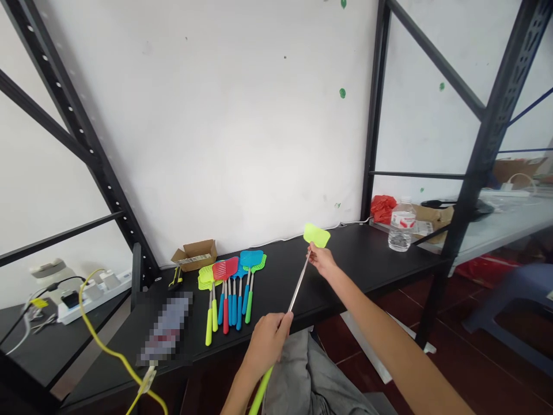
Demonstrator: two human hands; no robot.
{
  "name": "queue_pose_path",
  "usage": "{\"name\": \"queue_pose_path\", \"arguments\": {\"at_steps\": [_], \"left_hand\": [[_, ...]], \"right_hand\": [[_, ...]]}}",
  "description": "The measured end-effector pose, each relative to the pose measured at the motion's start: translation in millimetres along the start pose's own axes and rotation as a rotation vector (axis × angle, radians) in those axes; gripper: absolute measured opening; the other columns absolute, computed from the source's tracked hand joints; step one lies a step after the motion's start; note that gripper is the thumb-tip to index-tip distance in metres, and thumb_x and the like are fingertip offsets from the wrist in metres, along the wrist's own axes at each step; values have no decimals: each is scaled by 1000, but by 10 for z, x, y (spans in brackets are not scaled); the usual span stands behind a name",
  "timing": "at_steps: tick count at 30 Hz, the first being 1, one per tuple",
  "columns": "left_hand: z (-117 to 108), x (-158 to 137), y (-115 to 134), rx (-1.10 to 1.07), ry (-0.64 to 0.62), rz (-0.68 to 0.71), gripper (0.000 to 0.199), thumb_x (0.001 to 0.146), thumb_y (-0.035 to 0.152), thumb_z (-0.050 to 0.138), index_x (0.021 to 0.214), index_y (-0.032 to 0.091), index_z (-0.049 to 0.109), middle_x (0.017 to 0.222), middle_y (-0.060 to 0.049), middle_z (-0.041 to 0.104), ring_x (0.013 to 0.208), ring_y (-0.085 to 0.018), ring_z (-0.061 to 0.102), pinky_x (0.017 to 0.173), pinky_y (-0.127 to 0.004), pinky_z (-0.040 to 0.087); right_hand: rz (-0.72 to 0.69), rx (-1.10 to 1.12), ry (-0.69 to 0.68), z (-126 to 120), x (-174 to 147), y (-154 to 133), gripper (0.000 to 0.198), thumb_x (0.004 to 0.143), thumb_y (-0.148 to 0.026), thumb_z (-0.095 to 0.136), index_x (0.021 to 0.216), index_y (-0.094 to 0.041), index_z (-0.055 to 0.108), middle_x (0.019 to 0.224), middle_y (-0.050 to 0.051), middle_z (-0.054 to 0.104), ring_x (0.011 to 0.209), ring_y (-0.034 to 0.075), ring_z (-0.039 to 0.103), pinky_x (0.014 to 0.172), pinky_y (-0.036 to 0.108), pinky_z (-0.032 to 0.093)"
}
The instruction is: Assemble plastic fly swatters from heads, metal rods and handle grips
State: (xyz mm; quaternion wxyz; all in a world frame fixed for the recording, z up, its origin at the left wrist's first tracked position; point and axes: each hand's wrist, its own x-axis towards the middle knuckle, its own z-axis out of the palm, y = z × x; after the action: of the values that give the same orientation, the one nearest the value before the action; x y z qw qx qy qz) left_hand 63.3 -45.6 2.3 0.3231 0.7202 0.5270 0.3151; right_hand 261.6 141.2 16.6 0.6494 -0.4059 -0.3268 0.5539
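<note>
A yellow-green fly swatter (pixel 317 235) with a long metal shaft stretches between my two hands. My left hand (pixel 266 340) is closed around its lower part, where the shaft meets the green handle. Just below the swatter's flat head, my right hand (pixel 322 260) pinches the top of the shaft. To the left on the black shelf lies a group of several shorter fly swatters (pixel 226 269), with red, blue and green heads overlapping and handles pointing toward me.
An open cardboard box (pixel 199 255) stands against the wall, near a yellow-and-black tool (pixel 176 279). A blurred-out item (pixel 167 329) lies left, by a yellow cable (pixel 110 350) and a power strip (pixel 97 297). A water bottle (pixel 401 226) stands at right near the rack's upright (pixel 464 199).
</note>
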Motion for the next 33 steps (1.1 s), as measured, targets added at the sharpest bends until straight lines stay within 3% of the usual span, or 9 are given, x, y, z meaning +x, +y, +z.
{"name": "queue_pose_path", "arguments": {"at_steps": [6,14,19,28,33], "left_hand": [[0,-232,-17,-15,-33,-3,52,91,62,33,58,21,36,47,5,31,42,-11,37,48,-24,27],[-18,-364,-77,-1,-33,-75,52,91,63,32,61,21,38,47,4,33,46,-12,36,47,-23,24],[-78,-546,-124,46,-32,-88,53,92,64,31,61,21,37,49,4,32,48,-12,37,47,-24,24],[-301,-945,-433,350,22,-14,56,90,66,31,70,24,62,63,-4,60,61,-18,54,58,-24,39],[-519,-998,-485,465,36,108,52,89,65,34,82,28,70,64,-5,65,64,-21,59,62,-24,45]], "right_hand": [[-26,-4,8,-299,69,-222,23,78,-28,74,63,-16,63,54,2,60,49,9,54,48,21,46],[-24,-8,-11,-120,14,-58,24,75,-28,77,61,-16,62,52,3,60,47,11,54,45,22,46],[-64,16,68,-132,98,-85,25,76,-31,76,61,-18,60,51,1,59,46,10,54,44,21,46],[-92,51,193,-488,228,-380,24,78,-26,74,62,-17,60,50,0,58,43,8,52,42,18,44],[-94,71,217,-543,260,-446,22,79,-24,74,63,-16,60,51,0,59,43,8,53,43,17,45]]}}
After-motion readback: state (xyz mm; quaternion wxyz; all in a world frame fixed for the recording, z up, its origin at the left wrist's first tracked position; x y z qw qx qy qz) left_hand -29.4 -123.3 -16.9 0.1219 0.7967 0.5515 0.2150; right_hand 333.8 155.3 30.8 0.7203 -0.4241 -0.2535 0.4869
